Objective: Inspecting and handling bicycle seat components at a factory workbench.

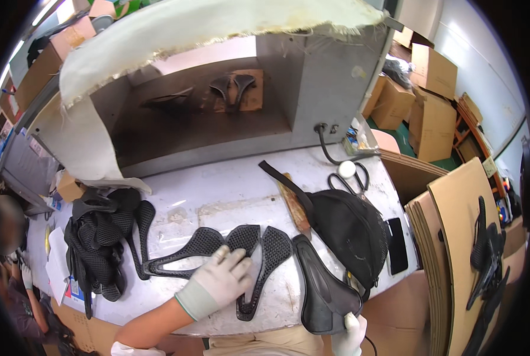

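Note:
My left hand [220,280], in a white glove with a green cuff, reaches over the table. Its fingers are a little apart and rest at the lower edge of a black honeycomb saddle pad [244,235]. One more honeycomb pad [201,240] lies to the left of the fingers, and a third honeycomb pad [274,244] to the right. At the front edge, my gloved right hand [349,336] is closed on the wide end of a smooth black bicycle saddle [319,291]; its narrow nose points away from me.
A heap of black saddle pads [102,237] lies at the left. On the right are a black waist bag [348,231], scissors [349,178] and a phone [397,246]. Behind stands a grey box-shaped cabinet [330,89] with black saddle parts inside. Cardboard sheets [461,237] lean beside the table.

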### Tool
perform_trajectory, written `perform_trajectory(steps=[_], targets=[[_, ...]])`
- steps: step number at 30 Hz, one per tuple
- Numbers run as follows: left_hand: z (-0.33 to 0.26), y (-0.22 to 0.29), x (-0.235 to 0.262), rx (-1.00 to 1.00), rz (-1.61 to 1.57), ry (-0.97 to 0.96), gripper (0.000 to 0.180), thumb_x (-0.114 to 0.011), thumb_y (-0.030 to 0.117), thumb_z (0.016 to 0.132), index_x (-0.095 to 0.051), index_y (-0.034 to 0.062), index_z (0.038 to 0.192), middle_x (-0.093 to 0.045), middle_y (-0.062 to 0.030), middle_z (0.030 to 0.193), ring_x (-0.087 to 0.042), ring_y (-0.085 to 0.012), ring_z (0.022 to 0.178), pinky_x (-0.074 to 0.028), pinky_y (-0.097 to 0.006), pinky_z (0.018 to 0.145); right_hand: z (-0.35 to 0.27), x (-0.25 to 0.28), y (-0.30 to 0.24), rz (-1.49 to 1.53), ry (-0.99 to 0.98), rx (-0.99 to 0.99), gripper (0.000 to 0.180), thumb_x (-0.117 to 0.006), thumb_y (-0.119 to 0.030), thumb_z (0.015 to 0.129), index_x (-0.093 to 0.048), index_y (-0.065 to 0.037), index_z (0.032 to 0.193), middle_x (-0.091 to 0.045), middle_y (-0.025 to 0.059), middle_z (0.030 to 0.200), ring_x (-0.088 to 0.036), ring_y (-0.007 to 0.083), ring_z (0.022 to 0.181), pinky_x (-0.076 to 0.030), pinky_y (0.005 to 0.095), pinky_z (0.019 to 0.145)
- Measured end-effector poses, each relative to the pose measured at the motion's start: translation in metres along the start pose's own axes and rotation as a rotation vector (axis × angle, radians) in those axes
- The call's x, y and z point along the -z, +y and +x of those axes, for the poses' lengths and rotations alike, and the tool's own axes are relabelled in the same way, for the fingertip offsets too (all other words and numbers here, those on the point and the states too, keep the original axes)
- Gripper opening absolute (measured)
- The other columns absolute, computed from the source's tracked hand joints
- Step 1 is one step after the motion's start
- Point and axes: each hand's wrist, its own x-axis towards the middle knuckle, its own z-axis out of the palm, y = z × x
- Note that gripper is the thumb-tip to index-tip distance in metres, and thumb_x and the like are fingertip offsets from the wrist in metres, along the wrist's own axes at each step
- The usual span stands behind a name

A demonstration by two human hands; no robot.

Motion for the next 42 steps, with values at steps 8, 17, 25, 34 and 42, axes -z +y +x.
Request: perform_trajectory(steps=[8,17,25,34,42], targets=[[-0.032,0.006,0.001,0.039,-0.506,0.316,0.027,-0.069,0.015,0.07,-0.069,0.0127,0.096,-0.063,-0.0108,0.112,-0.061,-0.0361,0.122,-0.037,-0.068,0.111,-0.009,-0.003,0.008,0.02,-0.025,0.002,0.053,-0.049,-0.026,0.096,-0.056,0.013,0.131,-0.072,0.0214,0.109,-0.072,0.0292,0.089,-0.059,0.0381,0.078],[-0.115,0.09,0.015,0.958,-1.044,1.073,0.048,-0.061,0.048,0.103,-0.054,0.0011,0.105,-0.055,-0.0093,0.092,-0.055,-0.0172,0.077,-0.048,-0.034,0.071,-0.043,-0.052,0.024,0.148,-0.302,-0.436,0.028,-0.066,-0.02,0.101,-0.07,0.003,0.116,-0.074,0.0144,0.111,-0.072,0.0228,0.083,-0.058,0.037,0.075],[-0.144,0.115,0.078,1.038,-0.632,0.722,0.057,-0.061,0.003,0.102,-0.037,-0.0021,0.154,-0.058,-0.0128,0.124,-0.058,-0.0191,0.098,-0.048,-0.032,0.089,-0.05,-0.053,0.034,-0.238,-0.6,-0.561,0.025,-0.073,-0.026,0.1,-0.074,-0.002,0.105,-0.076,0.0104,0.085,-0.072,0.0256,0.072,-0.055,0.0372,0.069],[-0.071,0.119,0.111,0.52,-0.74,0.538,0.043,-0.08,0.0,0.086,-0.072,0.008,0.128,-0.066,-0.0129,0.1,-0.068,-0.0281,0.078,-0.054,-0.035,0.065,-0.014,-0.11,-0.039,-0.72,-0.566,0.688,0.091,-0.087,-0.021,0.081,-0.038,0.005,0.153,-0.058,0.0291,0.138,-0.062,0.0441,0.122,-0.05,0.045,0.104],[-0.053,0.089,0.075,0.708,-0.739,0.313,0.06,-0.071,0.013,0.094,-0.052,-0.0021,0.149,-0.063,-0.0181,0.099,-0.067,-0.0346,0.076,-0.055,-0.04,0.065,0.022,-0.136,-0.059,-1.181,-0.599,0.746,0.058,-0.074,-0.016,0.089,-0.058,0.002,0.141,-0.065,0.0138,0.093,-0.065,0.0302,0.069,-0.055,0.0408,0.061]])
